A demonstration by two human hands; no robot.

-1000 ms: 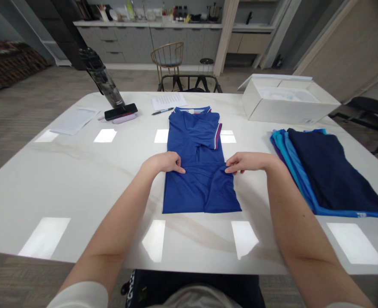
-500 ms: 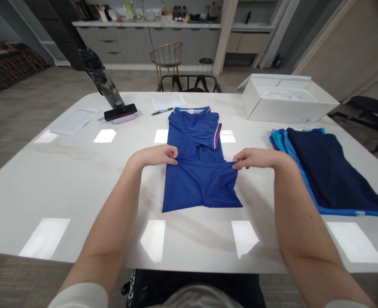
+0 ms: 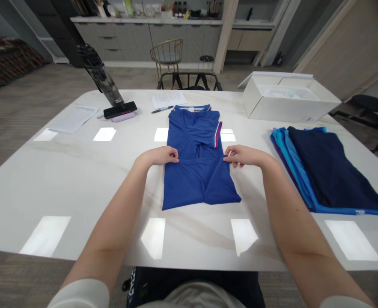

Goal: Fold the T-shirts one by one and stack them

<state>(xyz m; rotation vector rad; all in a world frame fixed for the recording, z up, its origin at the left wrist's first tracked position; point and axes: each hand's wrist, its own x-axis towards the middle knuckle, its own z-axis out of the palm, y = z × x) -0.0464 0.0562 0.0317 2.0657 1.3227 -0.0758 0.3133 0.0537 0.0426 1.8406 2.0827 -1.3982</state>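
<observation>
A royal-blue polo shirt [image 3: 197,171] lies lengthwise on the white table [image 3: 79,179], collar away from me, sleeves folded in. My left hand [image 3: 161,155] pinches the shirt's left edge about halfway down. At the same height my right hand [image 3: 242,155] pinches the right edge. A crease runs across the cloth between the two hands. The lower half of the shirt lies flat toward me.
A stack of folded blue and navy shirts [image 3: 326,173] lies to the right. Behind it stands an open white box [image 3: 288,102]. A pen [image 3: 162,109] and papers [image 3: 168,99] lie past the collar. A phone [image 3: 120,110] and a dark bottle [image 3: 100,77] sit at the back left.
Both hands have moved away from me along the shirt's edges, pinching the cloth. The raised fold between them has come back down nearly flat.
</observation>
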